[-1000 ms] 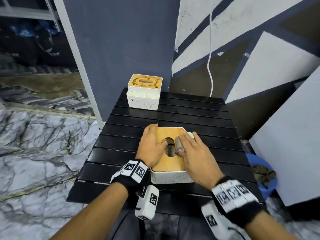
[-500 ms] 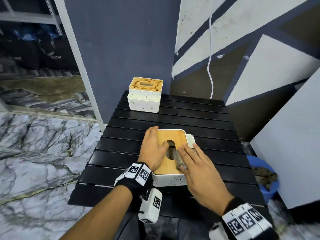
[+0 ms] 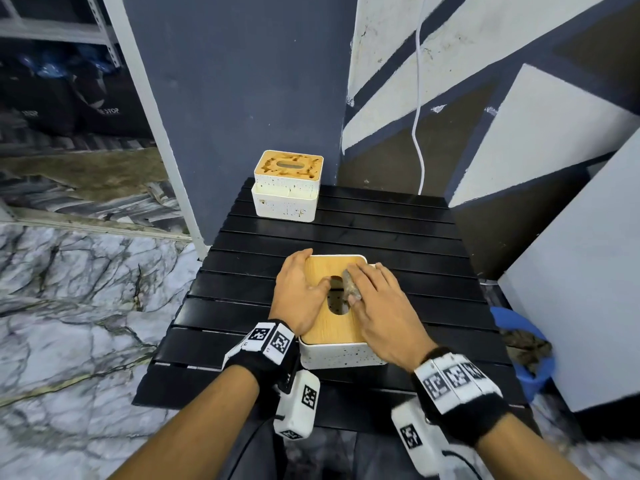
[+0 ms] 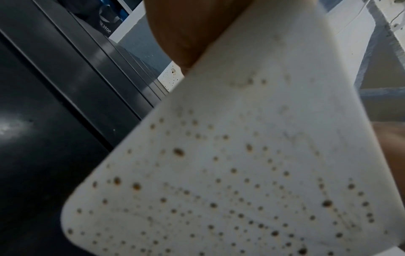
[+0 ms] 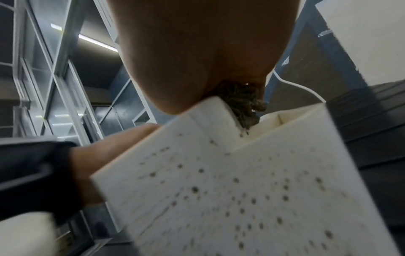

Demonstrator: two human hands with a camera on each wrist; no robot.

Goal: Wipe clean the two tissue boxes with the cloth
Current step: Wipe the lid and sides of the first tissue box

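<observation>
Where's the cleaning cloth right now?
In the head view the cloth is bunched under the right hand, pressed on the wooden lid of the near tissue box, beside its oval opening.

left hand point(image 3: 300, 295) lies flat on the near tissue box point(image 3: 337, 353), thumb at the lid's oval slot. right hand point(image 3: 382, 308) presses a crumpled brown cloth point(image 3: 350, 289) on the wooden lid. far tissue box point(image 3: 286, 188), its lid stained, sits at the black slatted table's point(image 3: 398, 237) back edge.
</observation>
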